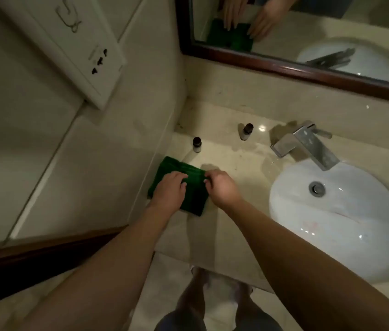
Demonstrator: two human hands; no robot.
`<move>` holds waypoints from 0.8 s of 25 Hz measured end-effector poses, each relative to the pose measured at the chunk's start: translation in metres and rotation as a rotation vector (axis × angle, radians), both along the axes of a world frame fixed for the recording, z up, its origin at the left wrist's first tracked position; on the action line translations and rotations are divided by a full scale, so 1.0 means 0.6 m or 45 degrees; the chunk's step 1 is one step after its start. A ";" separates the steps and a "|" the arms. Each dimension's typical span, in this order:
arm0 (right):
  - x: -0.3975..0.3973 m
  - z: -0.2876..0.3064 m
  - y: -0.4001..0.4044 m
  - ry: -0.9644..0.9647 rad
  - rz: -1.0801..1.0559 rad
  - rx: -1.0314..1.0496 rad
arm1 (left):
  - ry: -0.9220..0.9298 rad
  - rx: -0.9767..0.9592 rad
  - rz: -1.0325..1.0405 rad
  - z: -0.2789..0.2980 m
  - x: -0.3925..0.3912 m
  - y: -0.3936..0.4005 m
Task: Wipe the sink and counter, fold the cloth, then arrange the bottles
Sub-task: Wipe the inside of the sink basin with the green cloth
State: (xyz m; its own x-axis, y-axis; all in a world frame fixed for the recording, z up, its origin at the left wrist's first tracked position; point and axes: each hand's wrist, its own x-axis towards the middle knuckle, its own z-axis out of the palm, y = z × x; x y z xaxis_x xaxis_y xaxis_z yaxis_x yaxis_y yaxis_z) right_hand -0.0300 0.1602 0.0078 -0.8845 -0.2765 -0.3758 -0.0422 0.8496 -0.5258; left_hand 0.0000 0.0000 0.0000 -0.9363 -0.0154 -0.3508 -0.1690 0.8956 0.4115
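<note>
No readable text anywhere. The wall socket panel (98,60) has faint marks above its holes, too blurred to make out. The white wall plate (52,32) carries a line drawing, a symbol and not letters. Both small bottles (197,145) (246,131) show pale labels with no legible print.

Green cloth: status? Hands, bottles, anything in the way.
Left hand pressing flat on folded green cloth; right hand pinching its right edge. Two small dark-capped bottles upright behind, untouched. Nothing in the way.
</note>
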 end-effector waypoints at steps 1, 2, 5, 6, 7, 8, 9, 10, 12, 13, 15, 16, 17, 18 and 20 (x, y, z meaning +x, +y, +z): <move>-0.008 -0.012 -0.005 0.009 0.011 0.018 | -0.002 0.022 0.006 -0.008 -0.014 0.002; -0.015 -0.024 -0.008 0.022 0.010 0.035 | -0.001 0.035 -0.003 -0.013 -0.027 0.003; -0.024 -0.052 -0.017 0.009 0.022 0.107 | -0.027 -0.010 -0.129 -0.031 -0.060 0.000; -0.023 -0.060 -0.018 0.030 0.019 0.131 | -0.047 -0.025 -0.185 -0.040 -0.064 -0.002; -0.024 -0.065 -0.017 0.061 0.018 0.156 | -0.074 -0.050 -0.229 -0.047 -0.069 -0.005; -0.025 -0.065 -0.016 0.091 0.013 0.169 | -0.089 -0.071 -0.252 -0.051 -0.072 -0.006; -0.026 -0.067 -0.015 0.111 0.017 0.185 | -0.104 -0.103 -0.267 -0.057 -0.074 -0.006; -0.027 -0.068 -0.015 0.112 0.020 0.202 | -0.102 -0.135 -0.273 -0.061 -0.076 -0.006; -0.030 -0.069 -0.014 0.070 0.042 0.228 | -0.087 -0.184 -0.291 -0.063 -0.079 -0.001; -0.031 -0.071 -0.012 0.052 0.055 0.232 | -0.070 -0.200 -0.317 -0.062 -0.080 0.000; -0.030 -0.072 -0.005 0.026 0.061 0.162 | -0.024 -0.202 -0.377 -0.059 -0.080 -0.002; -0.029 -0.069 -0.001 0.002 0.052 0.098 | -0.002 -0.188 -0.392 -0.055 -0.079 -0.006; -0.027 -0.065 0.002 -0.011 0.040 0.033 | 0.038 -0.166 -0.400 -0.051 -0.078 -0.009; -0.025 -0.058 0.005 -0.034 0.023 -0.011 | 0.084 -0.140 -0.400 -0.047 -0.077 -0.012; -0.027 -0.045 0.007 -0.116 -0.023 -0.045 | 0.152 -0.078 -0.384 -0.033 -0.079 -0.014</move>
State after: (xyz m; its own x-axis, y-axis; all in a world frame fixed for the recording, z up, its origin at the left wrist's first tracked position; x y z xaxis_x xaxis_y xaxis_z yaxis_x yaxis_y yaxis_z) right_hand -0.0460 0.1646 -0.0193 -0.8518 -0.2756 -0.4456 0.0222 0.8307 -0.5563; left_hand -0.0473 -0.0084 -0.0197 -0.9364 0.2509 -0.2453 0.1537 0.9217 0.3561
